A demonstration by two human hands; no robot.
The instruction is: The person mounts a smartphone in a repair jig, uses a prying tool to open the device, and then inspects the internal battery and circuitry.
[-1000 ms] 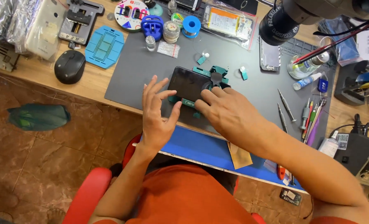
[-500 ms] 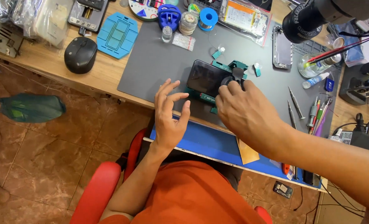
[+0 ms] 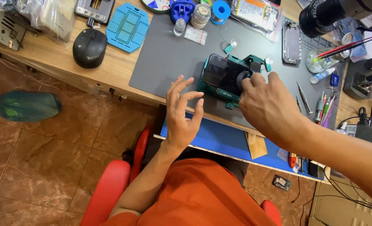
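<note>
- Left hand [image 3: 182, 115] hovers with fingers spread, holding nothing, just short of the green clamp fixture [image 3: 225, 90]
- Right hand [image 3: 269, 102] pinches the fixture's black knob [image 3: 242, 77] — the dark phone [image 3: 221, 73] already sits in the fixture on the grey mat [image 3: 169, 58]; I judge clamping unfinished
- Knob mostly hidden by fingers — the phone's far end is hard to make out
- Farther off on the tabletop [image 3: 48, 50]: a black mouse [image 3: 90, 47]

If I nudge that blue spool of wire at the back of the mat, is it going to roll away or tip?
The blue spool seems to stand on its flat end, so a nudge would probably slide it, not roll it. It looks squat, so tipping seems unlikely. Knocked onto its side, it might roll on its round flanges.
</note>
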